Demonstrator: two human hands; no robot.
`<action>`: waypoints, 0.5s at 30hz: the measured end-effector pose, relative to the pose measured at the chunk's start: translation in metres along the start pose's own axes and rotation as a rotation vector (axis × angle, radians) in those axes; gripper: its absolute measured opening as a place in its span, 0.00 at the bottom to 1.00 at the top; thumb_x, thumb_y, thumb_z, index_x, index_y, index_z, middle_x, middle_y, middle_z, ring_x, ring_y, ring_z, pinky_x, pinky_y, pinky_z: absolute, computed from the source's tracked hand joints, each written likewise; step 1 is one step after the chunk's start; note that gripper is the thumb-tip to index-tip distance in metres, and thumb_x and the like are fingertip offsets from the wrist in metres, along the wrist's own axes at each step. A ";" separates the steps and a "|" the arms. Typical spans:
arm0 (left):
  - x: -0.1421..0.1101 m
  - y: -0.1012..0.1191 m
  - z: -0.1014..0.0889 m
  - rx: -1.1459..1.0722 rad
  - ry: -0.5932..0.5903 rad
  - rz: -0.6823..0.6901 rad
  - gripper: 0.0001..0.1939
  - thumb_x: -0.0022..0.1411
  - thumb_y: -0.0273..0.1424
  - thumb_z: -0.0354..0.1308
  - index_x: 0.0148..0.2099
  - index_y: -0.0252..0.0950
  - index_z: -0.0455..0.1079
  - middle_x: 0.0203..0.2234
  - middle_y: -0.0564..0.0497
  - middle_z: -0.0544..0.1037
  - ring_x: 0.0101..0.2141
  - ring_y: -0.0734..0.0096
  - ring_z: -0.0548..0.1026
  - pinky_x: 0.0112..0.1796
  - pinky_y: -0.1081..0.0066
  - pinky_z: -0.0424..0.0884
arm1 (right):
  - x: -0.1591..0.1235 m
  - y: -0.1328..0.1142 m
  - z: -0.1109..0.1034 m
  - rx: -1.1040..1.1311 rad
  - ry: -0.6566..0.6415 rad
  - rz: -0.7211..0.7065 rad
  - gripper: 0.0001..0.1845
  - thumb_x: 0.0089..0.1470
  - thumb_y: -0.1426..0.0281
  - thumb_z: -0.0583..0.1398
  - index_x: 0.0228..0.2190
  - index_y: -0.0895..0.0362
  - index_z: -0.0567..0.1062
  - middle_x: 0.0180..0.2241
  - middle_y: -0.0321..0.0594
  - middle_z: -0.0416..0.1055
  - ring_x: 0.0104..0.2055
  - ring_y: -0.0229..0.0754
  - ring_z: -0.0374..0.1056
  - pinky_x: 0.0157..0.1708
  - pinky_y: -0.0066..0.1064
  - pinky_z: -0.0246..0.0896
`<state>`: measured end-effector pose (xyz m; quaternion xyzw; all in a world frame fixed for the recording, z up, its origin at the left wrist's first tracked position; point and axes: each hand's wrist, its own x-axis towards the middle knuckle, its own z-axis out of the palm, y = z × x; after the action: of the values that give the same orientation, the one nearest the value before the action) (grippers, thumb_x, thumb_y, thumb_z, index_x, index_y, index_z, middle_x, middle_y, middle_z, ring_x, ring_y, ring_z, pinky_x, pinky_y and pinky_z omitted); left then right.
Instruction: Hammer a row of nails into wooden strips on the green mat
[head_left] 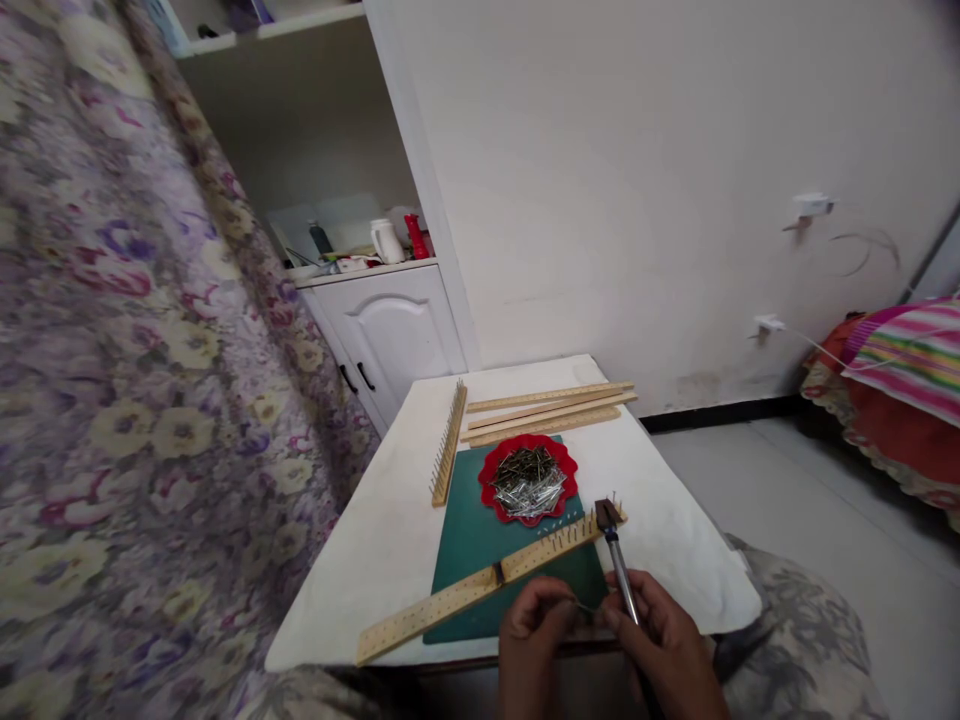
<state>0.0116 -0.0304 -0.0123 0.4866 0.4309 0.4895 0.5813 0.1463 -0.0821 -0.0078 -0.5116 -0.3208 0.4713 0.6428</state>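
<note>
My left hand (534,628) is closed in a pinch at the table's near edge, its fingertips on a thin nail (586,607) that reaches toward the right fingertips. My right hand (664,635) is wrapped round the shaft of a hammer (622,572), whose dark head lies over the right end of a wooden strip (442,605). Nails stand upright along that end of the strip, and a dark band crosses its middle. Under the strip lies a green mat (474,530). Behind it, a red scalloped dish (489,490) holds a heap of dark and silvery nails.
A second strip bristling with nails (450,445) lies at the table's left. Several wooden strips (551,408) lie at the back of the white table (352,560). A floral curtain (187,400) hangs at left, beside a white cabinet (409,335). A wall stands behind.
</note>
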 end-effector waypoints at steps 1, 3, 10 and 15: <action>0.007 0.002 -0.005 0.097 0.031 0.049 0.10 0.47 0.36 0.63 0.28 0.34 0.72 0.22 0.53 0.73 0.25 0.72 0.69 0.29 0.74 0.65 | 0.000 -0.001 -0.001 -0.021 0.009 -0.004 0.22 0.46 0.56 0.64 0.38 0.56 0.69 0.23 0.31 0.70 0.11 0.29 0.54 0.08 0.21 0.49; 0.021 0.008 -0.013 0.281 0.092 0.156 0.09 0.50 0.36 0.61 0.28 0.34 0.71 0.22 0.54 0.72 0.27 0.71 0.68 0.30 0.75 0.64 | 0.000 -0.004 -0.002 -0.049 0.017 -0.011 0.21 0.47 0.56 0.63 0.39 0.56 0.68 0.25 0.33 0.72 0.11 0.29 0.55 0.08 0.21 0.49; 0.049 0.011 -0.016 0.618 0.053 0.355 0.09 0.58 0.34 0.54 0.29 0.36 0.71 0.25 0.53 0.71 0.28 0.70 0.70 0.30 0.75 0.64 | 0.000 -0.002 -0.003 -0.033 -0.016 -0.007 0.20 0.47 0.56 0.62 0.37 0.56 0.70 0.22 0.34 0.72 0.10 0.30 0.54 0.08 0.22 0.45; 0.051 0.004 -0.017 0.695 0.059 0.380 0.09 0.59 0.33 0.53 0.29 0.36 0.70 0.25 0.53 0.71 0.29 0.69 0.71 0.31 0.74 0.64 | 0.001 0.001 -0.003 -0.043 -0.031 0.005 0.20 0.49 0.56 0.61 0.39 0.56 0.69 0.23 0.33 0.71 0.10 0.30 0.53 0.08 0.23 0.46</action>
<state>0.0022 0.0230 -0.0123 0.7112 0.4895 0.4272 0.2684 0.1489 -0.0823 -0.0093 -0.5186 -0.3397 0.4739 0.6254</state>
